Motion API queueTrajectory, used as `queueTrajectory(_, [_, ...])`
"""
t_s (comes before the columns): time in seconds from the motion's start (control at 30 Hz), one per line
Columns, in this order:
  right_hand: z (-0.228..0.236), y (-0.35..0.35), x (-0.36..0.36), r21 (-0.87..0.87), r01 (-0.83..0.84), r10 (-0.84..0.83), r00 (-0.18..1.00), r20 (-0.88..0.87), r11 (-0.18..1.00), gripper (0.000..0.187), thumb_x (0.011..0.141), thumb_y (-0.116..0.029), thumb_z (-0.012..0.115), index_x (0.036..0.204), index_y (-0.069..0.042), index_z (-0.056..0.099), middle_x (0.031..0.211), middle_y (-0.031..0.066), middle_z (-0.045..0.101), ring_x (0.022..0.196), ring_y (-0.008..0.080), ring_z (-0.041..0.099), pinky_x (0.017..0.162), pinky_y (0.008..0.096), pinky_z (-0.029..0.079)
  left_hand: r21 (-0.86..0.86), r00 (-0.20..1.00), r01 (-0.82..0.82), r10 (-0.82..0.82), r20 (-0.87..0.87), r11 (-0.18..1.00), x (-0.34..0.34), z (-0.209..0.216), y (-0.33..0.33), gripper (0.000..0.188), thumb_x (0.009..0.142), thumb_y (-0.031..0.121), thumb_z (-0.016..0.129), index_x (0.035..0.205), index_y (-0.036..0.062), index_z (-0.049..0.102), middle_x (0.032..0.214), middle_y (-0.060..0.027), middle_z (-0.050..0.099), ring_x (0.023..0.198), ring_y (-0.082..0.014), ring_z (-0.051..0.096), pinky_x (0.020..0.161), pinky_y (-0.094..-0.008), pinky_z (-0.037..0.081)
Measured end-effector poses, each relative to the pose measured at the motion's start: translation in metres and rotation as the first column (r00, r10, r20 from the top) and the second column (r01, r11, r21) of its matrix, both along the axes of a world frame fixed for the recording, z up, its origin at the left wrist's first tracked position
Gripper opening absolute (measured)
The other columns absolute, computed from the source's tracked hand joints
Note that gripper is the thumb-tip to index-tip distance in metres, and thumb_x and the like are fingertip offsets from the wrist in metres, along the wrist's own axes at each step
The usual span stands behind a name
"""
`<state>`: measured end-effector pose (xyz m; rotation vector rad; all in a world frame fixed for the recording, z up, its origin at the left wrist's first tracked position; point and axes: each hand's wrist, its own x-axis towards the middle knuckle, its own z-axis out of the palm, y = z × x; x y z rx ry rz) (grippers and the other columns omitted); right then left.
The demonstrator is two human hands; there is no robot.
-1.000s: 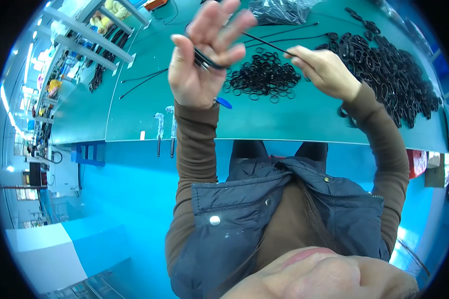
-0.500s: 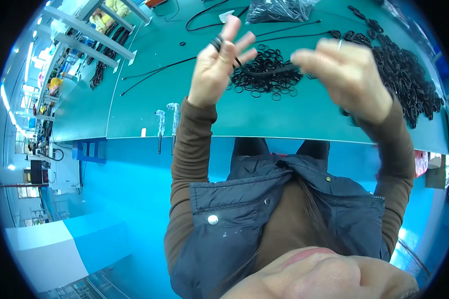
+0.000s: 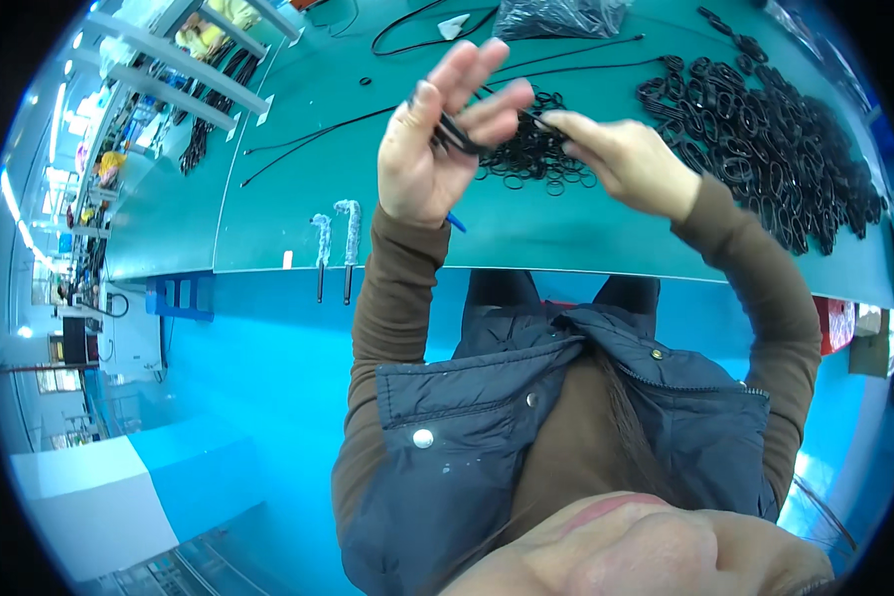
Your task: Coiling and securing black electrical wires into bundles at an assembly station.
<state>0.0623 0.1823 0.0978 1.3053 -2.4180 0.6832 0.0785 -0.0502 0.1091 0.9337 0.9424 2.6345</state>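
Note:
My left hand (image 3: 432, 149) is raised over the green table, its palm turned partly inward and its fingers extended. A black cable (image 3: 455, 134) lies in a small loop across the palm and fingers. To the right, my right hand (image 3: 631, 164) pinches the black cable's stretch near its fingertips; the exact part is hidden. Behind and below the hands lies a pile of thin black rings (image 3: 541, 164), partly covered by them. A heap of coiled black cables (image 3: 765, 149) spreads over the table's right side.
Long straight black cables (image 3: 318, 129) lie across the table (image 3: 298, 199). Two L-shaped tools (image 3: 348, 233) with wrapped tops sit at the front edge. At the back is a clear bag of black items (image 3: 556, 18). A blue stool (image 3: 181, 298) stands under the table's left.
My right hand has moved left and down toward my left hand. The left palm has turned more open, with the cable loop across it. A blue stick-like end now shows beside the left wrist.

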Motion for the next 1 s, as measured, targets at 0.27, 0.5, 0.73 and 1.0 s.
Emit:
queueTrajectory(0.27, [0.018,0.018,0.034,0.189,0.032,-0.021,0.998,-0.064,0.981,0.023,0.085,-0.009,0.060,0.106,-0.005,0.052,0.070,0.0104,0.065,0.050,0.0263,0.059,0.045,0.0337,0.043,-0.118,0.895,-0.445,0.442,-0.052,0.888,-0.017,-0.016,-0.004,0.044,0.101,0.021,0.043,0.139,-0.0026,0.039,0.142,-0.0217,0.040,0.123,-0.0369,0.050,0.095,-0.0393,0.051])
queueTrajectory(0.5, [0.058,-0.004,-0.024,-0.169,-0.072,0.033,0.974,-0.222,0.983,0.010,0.081,-0.006,0.067,0.091,-0.005,0.064,0.071,0.0037,0.062,0.050,0.0173,0.047,0.047,0.0276,0.040,-0.582,0.987,-0.143,0.073,-0.142,0.801,0.017,-0.033,0.024,0.047,0.102,0.023,0.040,0.141,-0.0029,0.034,0.143,-0.0246,0.037,0.126,-0.0396,0.046,0.099,-0.0419,0.048])
queueTrajectory(0.73, [-0.039,0.003,-0.014,-0.209,0.101,-0.064,0.983,0.174,0.973,0.012,0.090,-0.015,0.058,0.099,-0.007,0.060,0.077,0.0078,0.067,0.056,0.0262,0.059,0.050,0.0338,0.045,-0.270,0.994,0.111,-0.101,0.051,0.956,0.012,-0.019,0.011,0.044,0.101,0.018,0.045,0.139,-0.0028,0.039,0.141,-0.0215,0.043,0.118,-0.0370,0.055,0.093,-0.0377,0.052])
queueTrajectory(1.0, [-0.023,0.004,0.050,0.248,0.288,-0.240,0.949,-0.204,0.925,0.019,0.083,-0.012,0.057,0.100,-0.004,0.054,0.070,0.0081,0.061,0.054,0.0263,0.059,0.047,0.0322,0.045,-0.098,0.967,-0.254,0.256,0.003,0.962,-0.008,-0.028,0.027,0.044,0.099,0.017,0.047,0.138,-0.0024,0.039,0.139,-0.0219,0.045,0.120,-0.0380,0.053,0.096,-0.0390,0.050])
